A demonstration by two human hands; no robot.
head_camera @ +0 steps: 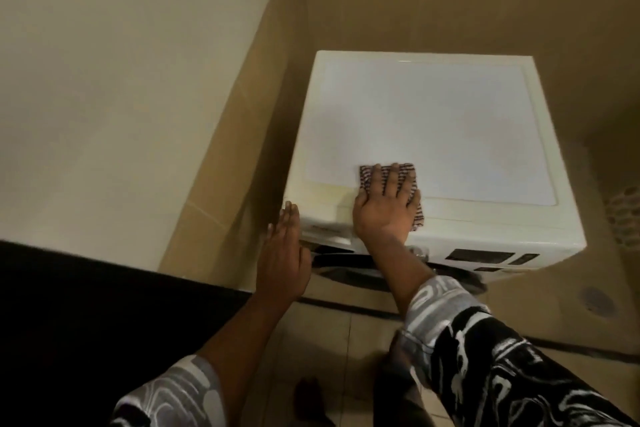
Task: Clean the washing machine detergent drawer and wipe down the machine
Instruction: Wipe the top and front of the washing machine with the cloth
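One cloth (pixel 367 174) | right hand (pixel 384 208) presses it | washing machine (pixel 450 121) top

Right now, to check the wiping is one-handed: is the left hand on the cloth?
No, only the right hand presses the striped cloth on the washing machine; the left hand sits at its front corner.

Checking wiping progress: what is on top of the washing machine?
A striped cloth lies near the front edge, pressed by the right hand; the hand hides its middle.
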